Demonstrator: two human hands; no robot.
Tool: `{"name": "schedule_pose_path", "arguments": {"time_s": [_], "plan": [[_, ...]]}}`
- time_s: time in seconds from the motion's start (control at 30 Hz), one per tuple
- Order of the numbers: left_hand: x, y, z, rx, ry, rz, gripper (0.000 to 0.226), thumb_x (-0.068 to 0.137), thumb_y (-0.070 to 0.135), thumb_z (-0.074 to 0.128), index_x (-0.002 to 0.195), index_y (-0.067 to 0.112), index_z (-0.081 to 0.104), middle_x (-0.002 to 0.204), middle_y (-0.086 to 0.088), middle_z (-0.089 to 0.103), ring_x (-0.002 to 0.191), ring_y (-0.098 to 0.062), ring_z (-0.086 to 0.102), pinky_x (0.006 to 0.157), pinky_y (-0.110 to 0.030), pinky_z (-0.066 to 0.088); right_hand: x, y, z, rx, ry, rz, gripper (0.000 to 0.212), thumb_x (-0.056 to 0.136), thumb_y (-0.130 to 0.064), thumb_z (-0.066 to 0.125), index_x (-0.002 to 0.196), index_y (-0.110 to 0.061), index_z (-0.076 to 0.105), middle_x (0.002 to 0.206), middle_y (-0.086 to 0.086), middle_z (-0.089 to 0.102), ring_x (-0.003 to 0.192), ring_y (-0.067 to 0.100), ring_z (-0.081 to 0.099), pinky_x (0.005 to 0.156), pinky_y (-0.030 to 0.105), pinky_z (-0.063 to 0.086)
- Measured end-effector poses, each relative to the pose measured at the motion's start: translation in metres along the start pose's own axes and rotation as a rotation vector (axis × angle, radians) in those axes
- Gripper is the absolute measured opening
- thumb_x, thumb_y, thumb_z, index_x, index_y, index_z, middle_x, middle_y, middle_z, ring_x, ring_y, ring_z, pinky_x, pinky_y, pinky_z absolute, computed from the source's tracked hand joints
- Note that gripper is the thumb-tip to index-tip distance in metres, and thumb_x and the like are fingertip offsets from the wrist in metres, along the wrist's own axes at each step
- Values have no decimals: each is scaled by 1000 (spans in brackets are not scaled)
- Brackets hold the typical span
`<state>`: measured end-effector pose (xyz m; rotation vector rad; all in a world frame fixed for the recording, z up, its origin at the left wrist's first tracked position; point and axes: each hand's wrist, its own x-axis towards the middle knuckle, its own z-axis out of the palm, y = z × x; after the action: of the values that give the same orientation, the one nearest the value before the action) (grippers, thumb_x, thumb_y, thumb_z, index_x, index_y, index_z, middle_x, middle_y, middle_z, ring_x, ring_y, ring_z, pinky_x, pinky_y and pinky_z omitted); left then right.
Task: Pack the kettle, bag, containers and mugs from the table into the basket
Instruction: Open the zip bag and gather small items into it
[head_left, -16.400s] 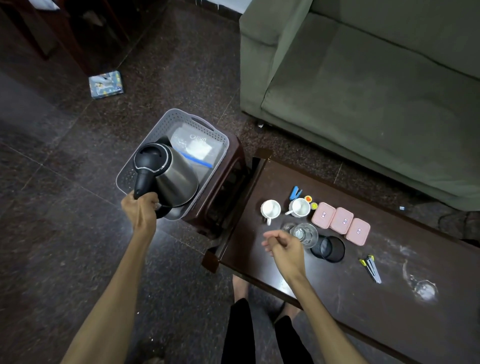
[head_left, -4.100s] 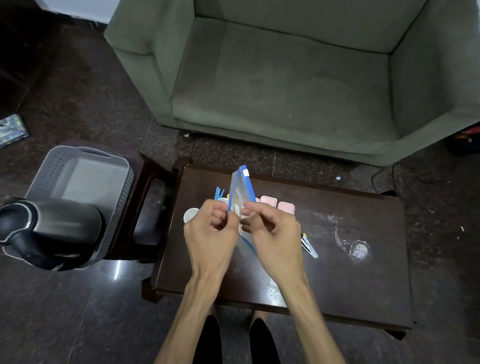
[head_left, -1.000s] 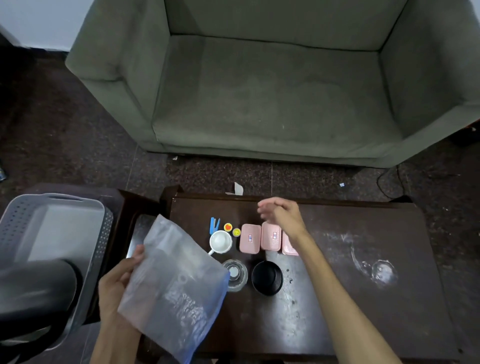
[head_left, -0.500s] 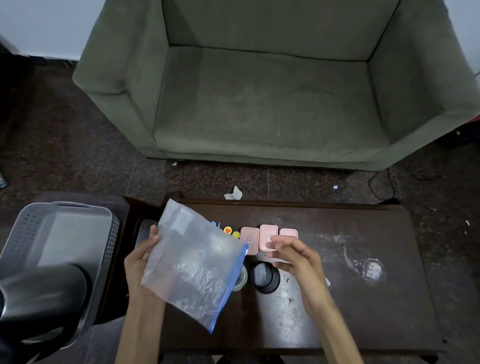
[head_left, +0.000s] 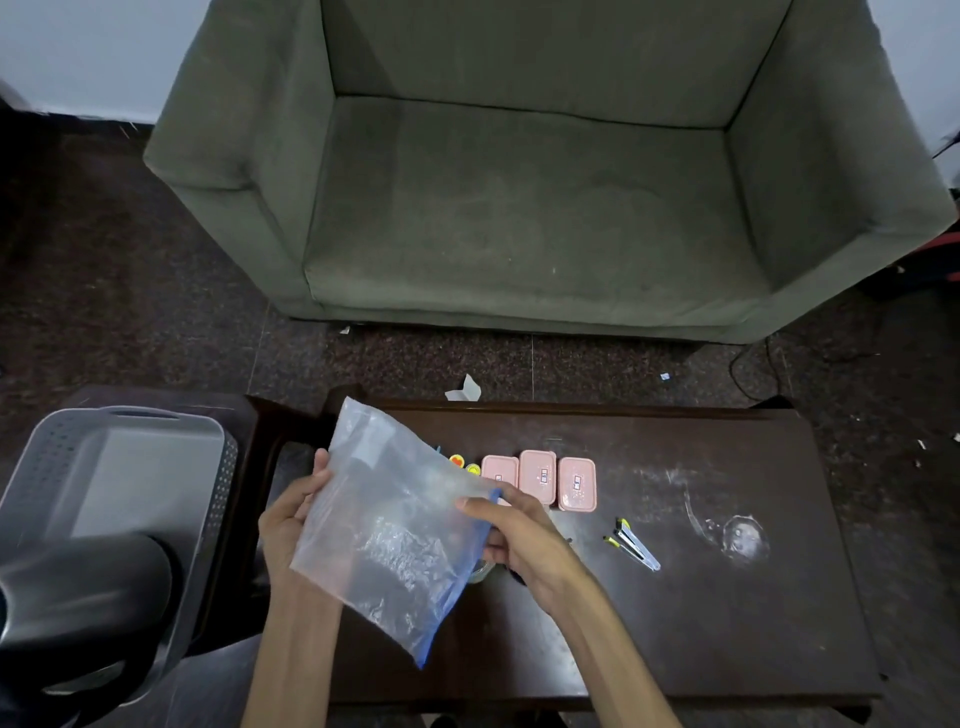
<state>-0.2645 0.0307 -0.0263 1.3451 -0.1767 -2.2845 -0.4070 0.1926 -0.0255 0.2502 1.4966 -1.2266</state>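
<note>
A clear plastic bag (head_left: 387, 530) with a blue zip edge hangs above the left half of the dark table (head_left: 727, 623). My left hand (head_left: 291, 519) grips its left side and my right hand (head_left: 514, 535) pinches its blue right edge. Three pink containers (head_left: 540, 480) stand in a row behind the bag. The grey basket (head_left: 104, 457) sits on a stool at the left, with the dark kettle (head_left: 78, 597) lying in its near end. The bag hides the mugs.
A green sofa (head_left: 519, 197) stands beyond the table. Small yellow and red caps (head_left: 464, 464) lie left of the pink containers. A yellow-tipped metal tool (head_left: 636, 543) and a white smear (head_left: 737, 535) are on the table's right part.
My right hand left the pink containers and took hold of the bag's blue edge. The bag rose slightly and both hands hold it.
</note>
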Motion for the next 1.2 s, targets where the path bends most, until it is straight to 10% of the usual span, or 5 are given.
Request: {"name": "schedule_pose_path", "arguments": {"time_s": [0.1,0.3,0.57,0.8,1.2], "plan": [[7,7,-7,186,0,82,32,75,8,69,100,23,82,86,0,78,72,-18,76,62,-33,61,10,-7,0,50,57,-145,35,81,7,77,112,-10,75,94,11,81,81,18,75,73,25,58],[37,26,-14,754,107,314,65,79,-6,71,136,22,62,112,-1,71,104,-30,69,86,-45,57,33,-30,-15,-96,81,-227,27,85,11,71,103,-9,72,70,-5,76,57,4,68,52,18,53],[96,24,2,943,127,406,6,65,7,63,68,8,69,66,-8,66,69,-26,63,65,-34,49,84,-45,-33,-235,16,-229,20,87,8,71,88,-12,72,71,2,72,61,7,71,54,22,58],[193,3,17,988,212,414,19,64,6,50,52,19,57,46,6,51,42,-13,50,37,-23,36,152,-58,-52,-218,31,-226,15,93,9,64,93,-5,70,71,12,72,51,9,69,55,20,60],[350,-25,14,1493,288,732,18,87,5,46,103,13,49,100,-16,61,94,-36,59,81,-42,44,319,-72,-109,-672,323,-347,26,90,-6,61,84,-21,81,87,9,80,84,30,75,87,39,63]]}}
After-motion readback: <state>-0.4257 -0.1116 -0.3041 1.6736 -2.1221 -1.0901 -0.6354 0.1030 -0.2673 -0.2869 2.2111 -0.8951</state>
